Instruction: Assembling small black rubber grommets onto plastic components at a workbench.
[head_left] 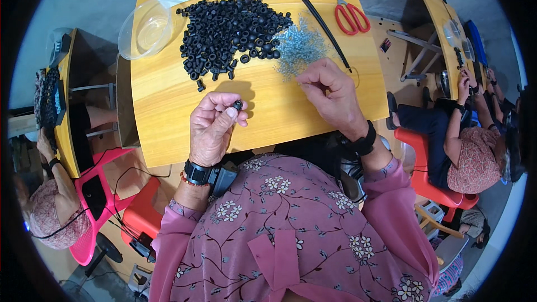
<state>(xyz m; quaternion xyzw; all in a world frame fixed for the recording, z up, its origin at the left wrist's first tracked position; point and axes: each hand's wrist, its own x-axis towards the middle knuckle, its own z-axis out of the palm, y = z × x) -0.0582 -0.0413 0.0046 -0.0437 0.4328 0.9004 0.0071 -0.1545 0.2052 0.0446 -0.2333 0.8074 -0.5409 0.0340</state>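
Here I see the left hand (pixel 211 128) pinching a black rubber piece (pixel 238 104); at two o'clock, the right hand (pixel 330 96) pinches near the wire clips (pixel 301 46), contents unclear.

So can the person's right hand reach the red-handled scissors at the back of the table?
Probably yes. The right hand rests by the thin silvery wire pieces, and only a black strip lies before the red-handled scissors.

Small black rubber ring (pixel 238 104), pinched at left fingertips above the table edge. Black ring pile (pixel 230 33) mid-table; bluish wire clip heap (pixel 301 46) touching its right side.
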